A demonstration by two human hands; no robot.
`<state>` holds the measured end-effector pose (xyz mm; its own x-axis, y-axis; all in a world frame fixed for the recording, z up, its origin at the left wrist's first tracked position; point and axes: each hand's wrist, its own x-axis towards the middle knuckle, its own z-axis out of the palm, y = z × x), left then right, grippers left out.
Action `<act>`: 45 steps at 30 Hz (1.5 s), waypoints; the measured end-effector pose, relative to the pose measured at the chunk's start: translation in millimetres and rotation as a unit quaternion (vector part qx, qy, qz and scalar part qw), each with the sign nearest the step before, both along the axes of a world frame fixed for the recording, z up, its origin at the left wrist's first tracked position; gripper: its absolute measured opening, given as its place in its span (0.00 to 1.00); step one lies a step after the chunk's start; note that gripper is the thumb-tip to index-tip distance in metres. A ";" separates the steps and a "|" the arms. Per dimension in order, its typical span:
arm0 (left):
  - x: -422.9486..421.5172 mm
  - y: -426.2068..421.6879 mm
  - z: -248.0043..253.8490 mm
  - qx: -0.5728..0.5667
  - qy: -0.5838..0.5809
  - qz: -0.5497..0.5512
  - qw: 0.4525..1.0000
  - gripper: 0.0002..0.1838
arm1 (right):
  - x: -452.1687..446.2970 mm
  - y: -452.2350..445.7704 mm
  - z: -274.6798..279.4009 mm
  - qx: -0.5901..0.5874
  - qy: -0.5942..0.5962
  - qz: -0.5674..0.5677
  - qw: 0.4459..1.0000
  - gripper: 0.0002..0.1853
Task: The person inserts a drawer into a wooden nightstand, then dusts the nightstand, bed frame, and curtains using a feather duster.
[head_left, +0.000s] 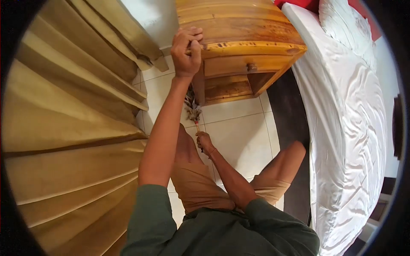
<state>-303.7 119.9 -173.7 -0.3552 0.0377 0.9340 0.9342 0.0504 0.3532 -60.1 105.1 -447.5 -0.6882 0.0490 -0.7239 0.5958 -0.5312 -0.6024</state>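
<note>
My left hand [187, 49] grips the front left corner of a wooden nightstand [243, 32], its fingers curled over the edge of the top. Lower down, my right hand [205, 141] is closed around the handle of a feather duster [193, 112]. The duster's brown and grey feathers point away from me, low beside the nightstand's left side. Part of the feather head is hidden behind my left forearm. The nightstand has a drawer with a round knob [252, 67] and an open shelf [228, 87] beneath it.
Long tan curtains [77, 106] hang along the left. A bed with a white sheet [341, 128] and a pillow [344, 27] stands on the right, over a dark bed base [290, 106]. Pale tiles [239, 134] cover the floor between my bent legs.
</note>
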 end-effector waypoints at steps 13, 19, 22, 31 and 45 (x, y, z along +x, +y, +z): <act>8.4 -7.3 7.5 0.010 -0.034 0.002 0.999 0.11 | -24.7 -4.2 38.6 0.103 0.042 -0.010 0.994 0.09; 23.6 -19.0 5.0 -0.070 -0.156 0.016 0.985 0.23 | -32.8 3.6 76.9 0.059 0.066 -0.054 0.995 0.09; 50.1 -34.6 -12.0 -0.082 -0.292 0.061 0.951 0.37 | -33.5 19.5 105.3 0.034 0.097 -0.047 0.994 0.09; 135.0 -64.4 -140.5 0.064 -0.744 -0.119 0.655 0.28 | -38.9 24.1 147.2 -0.009 0.135 -0.026 0.990 0.09; 107.6 -72.2 -154.4 0.203 -0.757 -0.126 0.608 0.12 | -107.5 127.3 327.0 0.768 0.450 -0.139 0.434 0.13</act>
<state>-196.1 47.7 -328.1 -0.8501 0.1451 -0.5063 -0.5180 -0.4046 0.7537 -167.6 232.3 -120.4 -0.4704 0.1697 0.8660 -0.2072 0.9327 -0.2953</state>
